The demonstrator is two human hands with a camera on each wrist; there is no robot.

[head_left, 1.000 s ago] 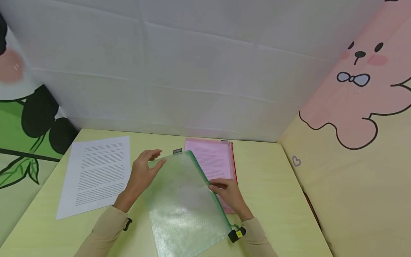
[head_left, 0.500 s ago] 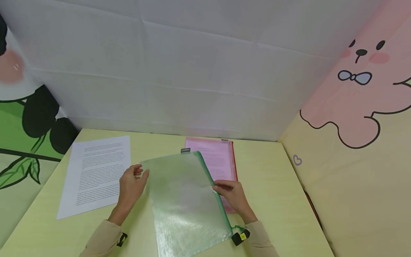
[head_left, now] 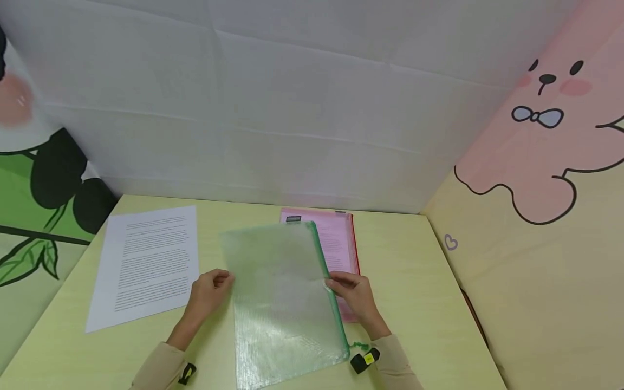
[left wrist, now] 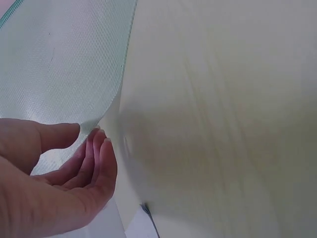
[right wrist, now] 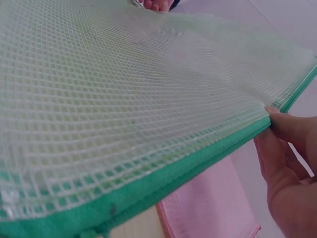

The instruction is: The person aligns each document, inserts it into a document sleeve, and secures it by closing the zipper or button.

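A translucent mesh zipper pouch with a green zipper edge is held up over the table in the head view. My right hand pinches its green edge about midway down; the right wrist view has the thumb and fingers on that edge. At the opposite side, my left hand holds the pouch's left edge. In the left wrist view that edge runs between the thumb and the curled fingers. A grey tab sticks up at the pouch's top. The pouch looks flat, and nothing shows clearly inside.
A printed sheet of paper lies at the table's left. Partly behind the green pouch lies a pink pouch with a red edge and printed text showing. A pale wall rises at the table's back, and a decorated wall stands at right.
My left hand has come down from near the pouch's top left corner to its left edge and taken hold there. The pouch has shifted right and turned more upright; the right hand keeps its pinch.
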